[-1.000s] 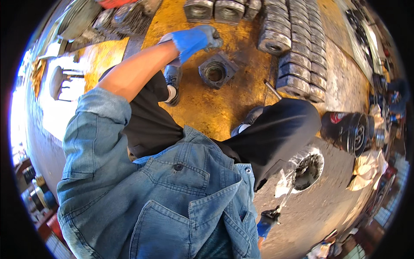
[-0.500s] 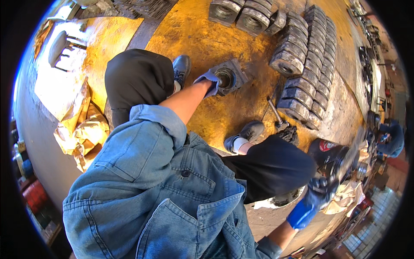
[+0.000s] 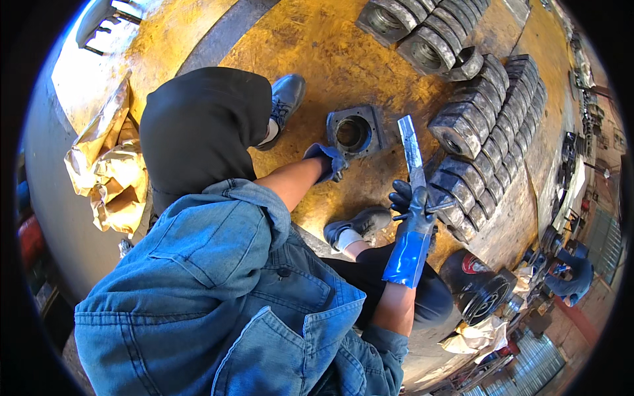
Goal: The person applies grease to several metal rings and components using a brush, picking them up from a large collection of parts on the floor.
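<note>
In my right hand [image 3: 415, 206], gloved in black with a blue cuff, is a flat grey metal bar [image 3: 411, 148]. Its bare end points away from me above the floor. The fingers wrap round its lower part. My left hand [image 3: 325, 164], in a blue glove, hovers just off the near left corner of a square metal casting [image 3: 376, 137]. A round bore opens through the casting's middle, and it lies on the stained yellow floor. The left fingers are loosely bent and partly hidden by the glove; nothing shows in them.
Rows of grey metal blocks [image 3: 465, 125] stand on the right, with more blocks [image 3: 422, 47] beyond. A dark bucket [image 3: 465, 270] is beside my right knee. Crumpled brown paper [image 3: 122, 175] lies left. Another person [image 3: 571, 274] bends at the far right.
My left hand has come off the casting toward me. The right hand has swung in from the lower right with the bar, now close to the casting. The view has shifted.
</note>
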`<state>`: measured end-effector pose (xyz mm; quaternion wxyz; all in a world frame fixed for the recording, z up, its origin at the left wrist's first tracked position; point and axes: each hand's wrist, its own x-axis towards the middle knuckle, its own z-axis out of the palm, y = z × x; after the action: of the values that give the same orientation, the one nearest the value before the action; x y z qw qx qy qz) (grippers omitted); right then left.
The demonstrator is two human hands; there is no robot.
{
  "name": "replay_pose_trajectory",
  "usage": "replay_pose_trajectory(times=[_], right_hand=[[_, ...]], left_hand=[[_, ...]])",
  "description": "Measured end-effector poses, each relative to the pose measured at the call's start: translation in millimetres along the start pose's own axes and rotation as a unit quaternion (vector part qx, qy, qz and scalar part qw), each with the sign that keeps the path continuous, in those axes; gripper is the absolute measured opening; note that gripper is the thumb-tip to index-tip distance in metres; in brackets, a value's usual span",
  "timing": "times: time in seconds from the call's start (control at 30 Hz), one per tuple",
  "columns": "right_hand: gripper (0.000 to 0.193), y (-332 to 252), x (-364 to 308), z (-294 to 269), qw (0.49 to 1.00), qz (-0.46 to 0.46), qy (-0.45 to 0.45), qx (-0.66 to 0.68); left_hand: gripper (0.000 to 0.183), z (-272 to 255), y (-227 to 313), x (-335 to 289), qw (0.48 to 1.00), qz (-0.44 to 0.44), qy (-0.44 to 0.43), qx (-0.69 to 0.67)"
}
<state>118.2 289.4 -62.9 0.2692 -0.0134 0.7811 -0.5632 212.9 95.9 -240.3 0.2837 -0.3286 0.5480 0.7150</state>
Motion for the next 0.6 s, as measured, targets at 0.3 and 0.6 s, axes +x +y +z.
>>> replay_pose_trajectory(times=[0.3,0.6], right_hand=[[0.067,18,34,16,0.994,0.074,-0.080,-0.005],[0.059,28,36,15,0.990,0.074,-0.118,-0.009]], left_hand=[[0.026,11,-37,42,0.951,0.003,0.043,-0.307],[0.008,-45,-50,53,0.955,0.103,0.190,-0.204]])
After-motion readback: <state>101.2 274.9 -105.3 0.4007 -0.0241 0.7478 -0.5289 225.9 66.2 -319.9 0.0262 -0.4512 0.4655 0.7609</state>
